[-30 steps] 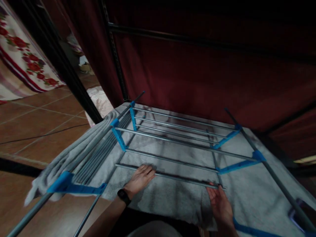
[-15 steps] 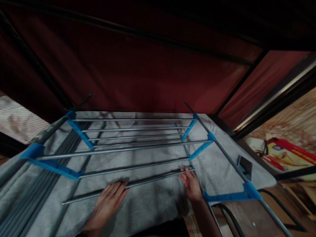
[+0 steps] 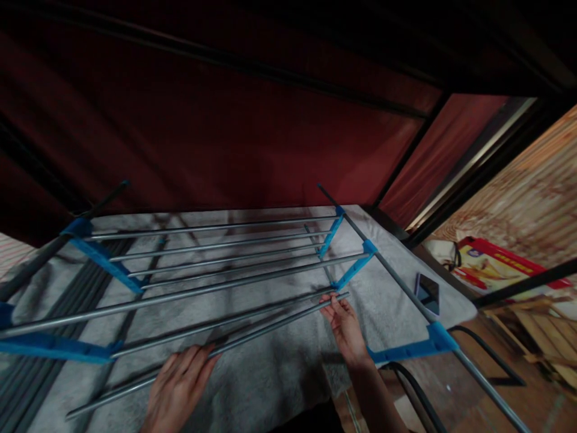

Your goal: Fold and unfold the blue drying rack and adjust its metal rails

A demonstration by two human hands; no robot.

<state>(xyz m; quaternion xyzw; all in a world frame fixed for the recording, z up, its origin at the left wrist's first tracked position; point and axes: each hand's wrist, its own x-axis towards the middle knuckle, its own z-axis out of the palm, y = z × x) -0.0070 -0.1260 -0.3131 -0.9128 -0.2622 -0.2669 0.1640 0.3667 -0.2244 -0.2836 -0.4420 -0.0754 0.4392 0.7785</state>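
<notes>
A loose grey metal tube [image 3: 256,330] slants across the near side of a partly built rack. My left hand [image 3: 183,382] is closed over it left of its middle, and the tube's left end sticks out beyond that hand. Near the right end, the fingers of my right hand [image 3: 341,319] pinch the same tube. Just behind it runs a fixed rack tube [image 3: 243,317]. Blue plastic brackets [image 3: 354,270] join the rack's crossbars to its side poles [image 3: 401,287]. Closest to my right forearm is another blue bracket [image 3: 412,352], with no crossbar on it.
The rack rests on a grey plush cover [image 3: 270,385]. Several spare tubes [image 3: 67,300] lie bundled at left. A phone [image 3: 427,293] lies on the right; beyond it is a red and yellow box [image 3: 500,267]. A dark red panel [image 3: 252,132] stands behind.
The view has shifted right, so the rack sits further left. The held tube now slants more steeply, its right end higher and its left end lower. Both hands keep their hold.
</notes>
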